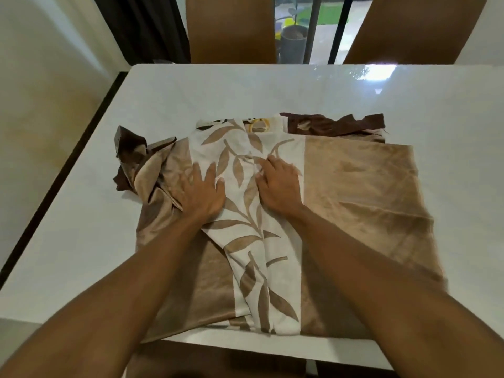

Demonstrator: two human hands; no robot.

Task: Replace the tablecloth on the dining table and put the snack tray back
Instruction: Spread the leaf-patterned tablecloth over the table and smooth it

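A folded tablecloth point(354, 192) lies on the near half of the glossy white dining table point(272, 91). It has tan satin panels, a white band with tan leaves down the middle and dark brown edges bunched at the left and far side. My left hand point(203, 190) rests flat on the cloth at the seam of tan and white, fingers spread. My right hand point(278, 184) lies on the white band, its fingers curled into a fold of the fabric. No snack tray is in view.
Two tan chair backs point(231, 28) point(417, 28) stand at the table's far side. Behind them a glass door shows a potted plant point(293, 39). A wall runs along the left, close to the table's dark left edge. A chair seat point(218, 361) shows below the near edge.
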